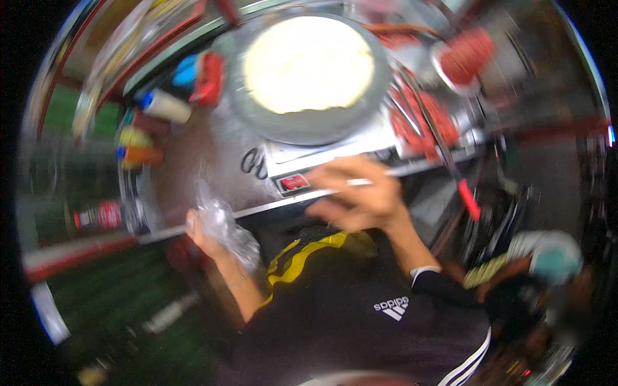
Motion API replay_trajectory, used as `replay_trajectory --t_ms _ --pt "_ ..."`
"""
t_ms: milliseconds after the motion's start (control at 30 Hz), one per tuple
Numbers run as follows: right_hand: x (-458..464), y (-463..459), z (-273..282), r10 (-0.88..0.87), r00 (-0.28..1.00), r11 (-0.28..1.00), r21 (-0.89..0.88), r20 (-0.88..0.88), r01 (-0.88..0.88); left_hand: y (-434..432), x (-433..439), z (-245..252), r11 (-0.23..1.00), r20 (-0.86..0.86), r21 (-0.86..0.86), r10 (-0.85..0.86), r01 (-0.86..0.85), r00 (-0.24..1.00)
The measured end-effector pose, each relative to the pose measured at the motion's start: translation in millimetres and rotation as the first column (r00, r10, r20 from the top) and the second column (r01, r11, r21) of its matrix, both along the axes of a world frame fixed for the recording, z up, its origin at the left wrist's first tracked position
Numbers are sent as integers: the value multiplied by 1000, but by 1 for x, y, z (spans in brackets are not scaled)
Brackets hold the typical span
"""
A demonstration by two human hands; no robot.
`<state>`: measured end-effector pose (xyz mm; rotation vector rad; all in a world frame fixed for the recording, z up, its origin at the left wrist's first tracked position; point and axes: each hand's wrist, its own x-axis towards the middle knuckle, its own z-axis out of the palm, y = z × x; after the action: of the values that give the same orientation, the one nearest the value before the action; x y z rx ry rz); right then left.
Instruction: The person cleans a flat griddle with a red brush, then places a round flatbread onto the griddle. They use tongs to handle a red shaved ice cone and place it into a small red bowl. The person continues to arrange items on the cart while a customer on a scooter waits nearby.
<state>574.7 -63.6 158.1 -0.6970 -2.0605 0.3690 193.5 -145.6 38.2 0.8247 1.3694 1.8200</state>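
A pale, round sheet of batter or flatbread (309, 65) lies on a dark round griddle (316, 128) at the top middle. Below the griddle's front, my right hand (359, 193) hovers blurred near the counter edge, its fingers bent and apart, with nothing visible in them. My left hand (203, 234) grips a clear, crumpled plastic bag (226, 231) at the counter's front edge, left of centre. Between the hands, black-handled scissors (253, 161) rest on the metal counter (193, 164).
Squeeze bottles (166, 106) and a red packet (208, 78) stand at the left. Right of the griddle are metal tongs (405, 103), a long tool with a red handle (468, 200) overhanging the edge, red food (420, 125) and a tilted-looking tub (461, 60). Another person (521, 289) is at lower right.
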Motion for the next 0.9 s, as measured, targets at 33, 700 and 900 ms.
replay_trajectory --t_ms 33,700,900 --pt "-27 -16 -6 180 982 971 -151 -58 -187 -1 13 -7 990 117 60 -131 124 984" --pt "37 -240 -315 -727 673 339 -782 135 523 85 -38 -52 958 -698 -282 -171 -48 695" --pt "61 -218 -518 -655 575 -283 -865 490 414 92 -32 -75 976 -882 -212 -173 -42 438"
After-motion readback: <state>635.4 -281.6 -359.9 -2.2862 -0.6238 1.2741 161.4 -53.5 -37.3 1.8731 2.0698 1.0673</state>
